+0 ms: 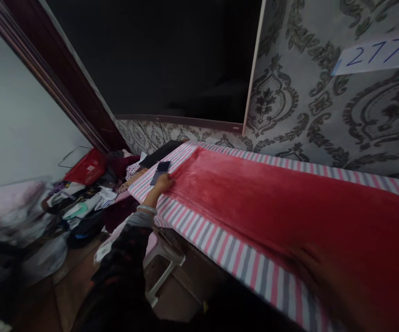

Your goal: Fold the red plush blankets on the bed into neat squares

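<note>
Red fleece blanket (272,203) spread along striped bed sheet (202,235), left hand (163,183) closed on its far corner beside phone (161,171), right hand (324,272) blurred on near edge, grasp indiscernible

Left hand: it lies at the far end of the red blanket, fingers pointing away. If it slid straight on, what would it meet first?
Most likely the dark phone, lying on the striped sheet just past the left hand. The gap between them looks tiny, though depth is hard to judge.
</note>
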Action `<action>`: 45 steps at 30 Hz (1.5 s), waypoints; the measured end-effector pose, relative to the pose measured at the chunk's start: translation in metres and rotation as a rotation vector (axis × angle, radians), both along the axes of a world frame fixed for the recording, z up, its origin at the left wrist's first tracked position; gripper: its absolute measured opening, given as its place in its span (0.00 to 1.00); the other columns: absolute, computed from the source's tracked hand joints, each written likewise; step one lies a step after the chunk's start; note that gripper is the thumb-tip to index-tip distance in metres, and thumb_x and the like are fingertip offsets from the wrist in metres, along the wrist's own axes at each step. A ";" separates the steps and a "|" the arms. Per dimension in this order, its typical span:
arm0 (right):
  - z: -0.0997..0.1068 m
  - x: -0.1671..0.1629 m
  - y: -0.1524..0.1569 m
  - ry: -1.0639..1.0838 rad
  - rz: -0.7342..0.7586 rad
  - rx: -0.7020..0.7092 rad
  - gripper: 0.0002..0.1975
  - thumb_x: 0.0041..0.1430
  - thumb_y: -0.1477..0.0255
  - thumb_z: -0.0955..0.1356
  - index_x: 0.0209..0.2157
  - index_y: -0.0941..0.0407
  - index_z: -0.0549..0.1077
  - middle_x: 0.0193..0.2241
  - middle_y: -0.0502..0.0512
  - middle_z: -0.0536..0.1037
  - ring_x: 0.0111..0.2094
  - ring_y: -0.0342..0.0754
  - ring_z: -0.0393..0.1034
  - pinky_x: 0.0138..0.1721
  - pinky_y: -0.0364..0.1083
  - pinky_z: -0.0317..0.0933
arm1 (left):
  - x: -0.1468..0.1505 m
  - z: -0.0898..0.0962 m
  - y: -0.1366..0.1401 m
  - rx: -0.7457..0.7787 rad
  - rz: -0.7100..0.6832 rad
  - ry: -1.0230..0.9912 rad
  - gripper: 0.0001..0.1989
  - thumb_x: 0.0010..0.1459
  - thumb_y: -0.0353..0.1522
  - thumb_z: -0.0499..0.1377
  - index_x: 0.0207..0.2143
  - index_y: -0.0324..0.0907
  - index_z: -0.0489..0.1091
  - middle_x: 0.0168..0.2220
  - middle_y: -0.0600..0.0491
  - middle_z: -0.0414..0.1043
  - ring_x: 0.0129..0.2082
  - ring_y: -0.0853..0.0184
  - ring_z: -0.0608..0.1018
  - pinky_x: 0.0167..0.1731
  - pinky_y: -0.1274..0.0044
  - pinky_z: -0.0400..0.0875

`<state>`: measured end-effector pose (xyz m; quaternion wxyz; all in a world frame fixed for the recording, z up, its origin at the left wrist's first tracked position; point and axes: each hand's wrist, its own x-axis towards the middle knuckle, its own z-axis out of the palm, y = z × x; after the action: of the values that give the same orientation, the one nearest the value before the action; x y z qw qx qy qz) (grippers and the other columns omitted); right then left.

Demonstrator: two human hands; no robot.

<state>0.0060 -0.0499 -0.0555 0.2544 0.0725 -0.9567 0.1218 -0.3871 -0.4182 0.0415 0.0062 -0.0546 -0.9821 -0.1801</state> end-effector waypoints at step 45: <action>0.025 0.018 -0.030 0.084 -0.064 0.057 0.16 0.64 0.82 0.61 0.44 0.56 0.77 0.36 0.60 0.76 0.37 0.53 0.68 0.37 0.49 0.63 | 0.058 0.029 0.004 -0.167 -0.053 0.134 0.18 0.63 0.38 0.62 0.51 0.37 0.71 0.47 0.45 0.75 0.45 0.57 0.78 0.41 0.67 0.75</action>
<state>0.0239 -0.0798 -0.0307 0.2957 0.0541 -0.9501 0.0834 -0.3291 -0.4145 0.0710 0.0624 -0.0928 -0.9893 -0.0937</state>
